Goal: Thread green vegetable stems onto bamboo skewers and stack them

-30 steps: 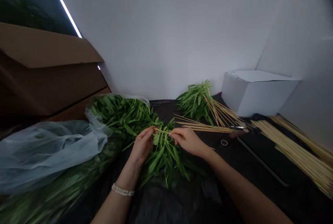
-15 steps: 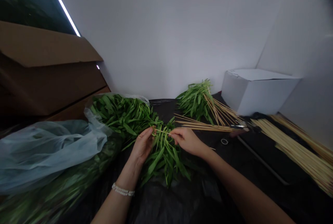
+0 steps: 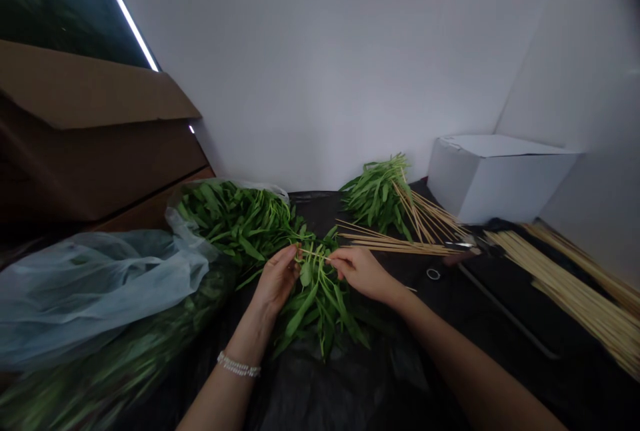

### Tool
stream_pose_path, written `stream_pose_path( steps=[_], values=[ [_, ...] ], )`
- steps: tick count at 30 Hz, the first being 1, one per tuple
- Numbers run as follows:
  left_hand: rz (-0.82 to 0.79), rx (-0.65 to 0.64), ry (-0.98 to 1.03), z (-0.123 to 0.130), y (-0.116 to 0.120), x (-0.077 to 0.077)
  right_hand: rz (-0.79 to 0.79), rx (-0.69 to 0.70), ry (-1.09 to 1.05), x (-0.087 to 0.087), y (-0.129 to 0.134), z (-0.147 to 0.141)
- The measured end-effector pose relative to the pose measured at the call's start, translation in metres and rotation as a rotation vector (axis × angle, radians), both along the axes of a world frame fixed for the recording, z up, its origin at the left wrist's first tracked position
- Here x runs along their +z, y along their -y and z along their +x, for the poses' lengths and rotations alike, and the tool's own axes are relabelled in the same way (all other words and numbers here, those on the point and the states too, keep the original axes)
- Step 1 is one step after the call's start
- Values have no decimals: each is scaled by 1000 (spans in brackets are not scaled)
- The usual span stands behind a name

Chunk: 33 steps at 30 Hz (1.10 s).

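Between my hands a thin wooden skewer (image 3: 314,253) runs across the stems of several leafy green sprigs (image 3: 320,304), which hang down from it toward me. My right hand (image 3: 357,271) pinches the skewer's right part, and its thin end sticks out beyond my wrist. At the skewer's left end, my left hand (image 3: 280,274) has thumb and fingers closed by the stems; whether it grips skewer, stem or both is hard to see. Right behind my left hand lies a heap of loose greens (image 3: 235,221) in a clear plastic bag.
Skewered greens (image 3: 377,191) lie at the back, beside loose skewers (image 3: 395,244). A pair of shears (image 3: 463,254) and a ring (image 3: 433,274) are to the right, near long bundled sticks (image 3: 565,284) and a white box (image 3: 505,177). Left are a plastic bag (image 3: 100,291) and a cardboard box (image 3: 95,157).
Near my left fingers a broad leaf now shows over the stems below the skewer. Both hands keep almost the same place; the whole view has shifted slightly.
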<state>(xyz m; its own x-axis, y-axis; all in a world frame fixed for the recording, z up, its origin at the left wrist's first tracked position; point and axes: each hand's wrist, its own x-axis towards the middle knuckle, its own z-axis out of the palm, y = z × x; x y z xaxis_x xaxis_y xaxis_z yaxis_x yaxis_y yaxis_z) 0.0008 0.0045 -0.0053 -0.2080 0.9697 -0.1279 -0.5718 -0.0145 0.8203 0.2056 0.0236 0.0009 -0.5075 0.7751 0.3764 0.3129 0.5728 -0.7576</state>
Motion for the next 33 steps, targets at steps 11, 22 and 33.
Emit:
stream_pose_path(
  steps=[11,22,33],
  values=[
    [1,74,-64,1,-1,0,5,-47,19,-1,5,-4],
    [-7,-29,-82,2,1,-4,9,-60,12,-5,5,-7],
    [8,-91,-232,12,3,-12,18,-56,-4,-6,7,-10]
  ],
)
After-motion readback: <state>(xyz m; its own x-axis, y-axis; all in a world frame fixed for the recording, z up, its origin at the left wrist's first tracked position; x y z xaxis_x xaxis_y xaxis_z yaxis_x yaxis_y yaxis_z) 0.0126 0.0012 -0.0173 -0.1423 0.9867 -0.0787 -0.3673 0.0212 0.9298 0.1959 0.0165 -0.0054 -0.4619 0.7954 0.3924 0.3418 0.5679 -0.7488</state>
